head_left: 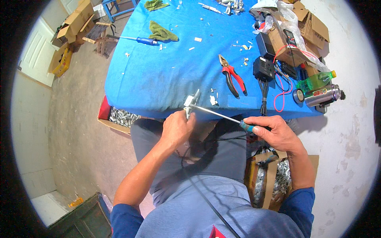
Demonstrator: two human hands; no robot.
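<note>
My left hand (176, 129) is closed on a small white and metal part (189, 101) at the front edge of the blue-covered table (151, 79). My right hand (274, 133) grips a screwdriver (216, 113) by its teal and dark handle, its long shaft reaching across to that part. Red-and-black pliers (234, 81) lie just beyond, with small white bits (213, 100) beside the part.
A blue screwdriver (146, 41), green cloths (162, 31) and metal pieces (232, 6) lie farther back. Boxes (311, 25), black adapters (263, 69), cables, a green bottle (317, 81) and a steel flask (321, 95) crowd the right. A carton of metal parts (121, 117) sits below left.
</note>
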